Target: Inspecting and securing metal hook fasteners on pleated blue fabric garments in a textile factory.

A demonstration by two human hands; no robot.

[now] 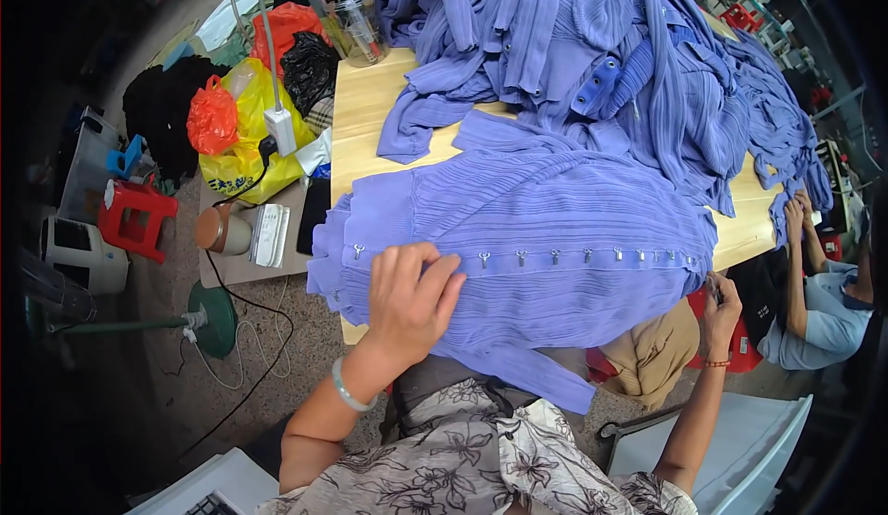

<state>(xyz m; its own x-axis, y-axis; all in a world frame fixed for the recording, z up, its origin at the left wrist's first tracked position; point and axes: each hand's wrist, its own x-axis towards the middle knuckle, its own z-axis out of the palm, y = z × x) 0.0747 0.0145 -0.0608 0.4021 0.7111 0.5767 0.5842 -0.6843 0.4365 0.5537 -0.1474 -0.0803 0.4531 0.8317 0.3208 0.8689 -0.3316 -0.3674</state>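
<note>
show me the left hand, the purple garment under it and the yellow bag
Left hand [405, 300], head view: back of the hand.
Purple garment [555, 224], head view: middle of its ribbed body.
Yellow bag [252, 141], head view: its crumpled side.

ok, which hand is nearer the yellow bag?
Left. The left hand is over the purple shirt, right of the yellow bag; the right hand is farther right, by the shirt's right edge.

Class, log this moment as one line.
left hand: over purple shirt | right hand: near shirt's right end | clothes pile: on table
</note>
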